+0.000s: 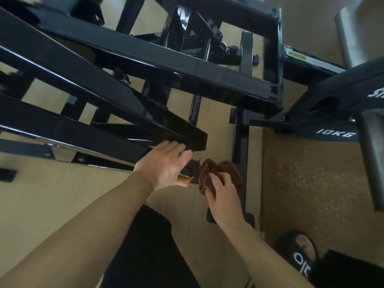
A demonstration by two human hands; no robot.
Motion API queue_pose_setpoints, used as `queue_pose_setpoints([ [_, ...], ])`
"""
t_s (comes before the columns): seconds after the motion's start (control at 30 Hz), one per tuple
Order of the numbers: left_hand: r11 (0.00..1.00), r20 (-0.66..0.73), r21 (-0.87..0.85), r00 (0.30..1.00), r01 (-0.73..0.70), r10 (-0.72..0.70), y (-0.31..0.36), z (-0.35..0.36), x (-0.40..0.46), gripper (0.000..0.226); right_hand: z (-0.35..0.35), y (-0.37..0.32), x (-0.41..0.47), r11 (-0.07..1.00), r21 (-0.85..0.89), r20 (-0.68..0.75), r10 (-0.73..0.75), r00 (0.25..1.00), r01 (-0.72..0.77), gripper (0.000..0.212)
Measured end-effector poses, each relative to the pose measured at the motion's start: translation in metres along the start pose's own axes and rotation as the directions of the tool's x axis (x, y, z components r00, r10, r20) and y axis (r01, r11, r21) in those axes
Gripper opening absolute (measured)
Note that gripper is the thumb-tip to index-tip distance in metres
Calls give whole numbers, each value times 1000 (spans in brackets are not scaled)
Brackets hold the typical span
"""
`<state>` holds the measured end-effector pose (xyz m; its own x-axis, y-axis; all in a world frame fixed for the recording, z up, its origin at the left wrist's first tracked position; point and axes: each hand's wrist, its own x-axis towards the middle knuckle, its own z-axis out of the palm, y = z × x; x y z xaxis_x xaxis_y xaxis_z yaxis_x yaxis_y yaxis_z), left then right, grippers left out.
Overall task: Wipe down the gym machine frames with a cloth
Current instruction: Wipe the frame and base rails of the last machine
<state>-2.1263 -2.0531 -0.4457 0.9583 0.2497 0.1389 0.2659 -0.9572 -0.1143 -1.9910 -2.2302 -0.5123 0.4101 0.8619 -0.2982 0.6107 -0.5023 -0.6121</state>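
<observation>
Brown cloth (216, 173) gripped by right hand (225, 196) | left hand (166, 165) flat on frame (178, 132) | plate (336, 113) reads "10KG"

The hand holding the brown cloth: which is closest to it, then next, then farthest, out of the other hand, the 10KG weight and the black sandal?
From the right hand gripping the cloth:
1. Left hand, just to its left on the frame.
2. Black sandal, lower right.
3. 10KG weight plate, upper right.
</observation>
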Motion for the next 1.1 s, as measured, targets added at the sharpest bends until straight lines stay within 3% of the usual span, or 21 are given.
queue_pose_setpoints([
  [0.03, 1000, 6, -6, 1000, 0, 0, 1, -1, 0, 64, -2, 1, -3, 998, 67, 9, 17, 1000, -17, 43],
  [0.1, 1000, 16, -1, 1000, 3, -3, 2, -1, 0, 60, -11, -6, -4, 923, 365, 7, 130, 991, -124, 28],
  [0.17, 1000, 28, 1, 1000, 9, -9, 2, -2, 0, 57, -23, -24, 7, 681, 696, 80, 241, 967, -228, 12],
  [0.2, 1000, 26, -5, 1000, 8, -8, 1, -2, 0, 56, -27, -33, 15, 588, 769, 128, 244, 961, -252, 10],
  [0.27, 1000, 18, -3, 1000, 6, -6, 1, -2, 0, 54, -24, -44, 27, 577, 780, 159, 193, 968, -243, 10],
  [0.4, 1000, 60, 3, 998, 16, -16, 1, -3, 1, 50, 4, -29, 11, 746, 646, 60, 159, 985, -160, 20],
  [0.5, 1000, 81, -11, 997, 13, -12, 1, -4, 1, 52, 3, -13, -11, 830, 509, 133, 184, 974, -226, 18],
  [0.6, 1000, 130, -9, 991, 22, -21, 3, -10, 3, 53, -20, -11, -13, 776, 574, 137, 222, 965, -260, 13],
  [0.67, 999, 193, -19, 980, 42, -38, 5, -18, 4, 55, -40, -26, -6, 687, 686, 82, 255, 963, -241, 11],
  [0.77, 997, 300, 30, 951, 68, -74, 13, -32, 7, 61, -48, -56, 2, 575, 780, 111, 263, 958, -248, 18],
  [0.87, 986, 346, 154, 932, 59, -110, 14, -51, 0, 64, -30, -62, -4, 563, 744, 194, 332, 923, -359, 19],
  [0.93, 970, 320, 223, 932, 98, -168, -3, -73, -14, 80, -25, -61, -10, 575, 710, 228, 359, 905, -407, 19],
  [0.97, 956, 327, 273, 924, 107, -197, -15, -85, -23, 88, -28, -63, -9, 541, 729, 231, 381, 895, -418, 20],
  [1.03, 920, 351, 373, 900, 120, -260, -42, -108, -44, 99, -43, -74, -4, 359, 834, 258, 419, 871, -420, 14],
  [1.07, 897, 364, 423, 882, 130, -299, -56, -117, -53, 102, -53, -83, -2, 333, 854, 248, 417, 874, -401, 10],
  [1.1, 875, 380, 465, 862, 136, -336, -68, -125, -61, 102, -63, -93, 0, 411, 841, 189, 384, 904, -351, 10],
])
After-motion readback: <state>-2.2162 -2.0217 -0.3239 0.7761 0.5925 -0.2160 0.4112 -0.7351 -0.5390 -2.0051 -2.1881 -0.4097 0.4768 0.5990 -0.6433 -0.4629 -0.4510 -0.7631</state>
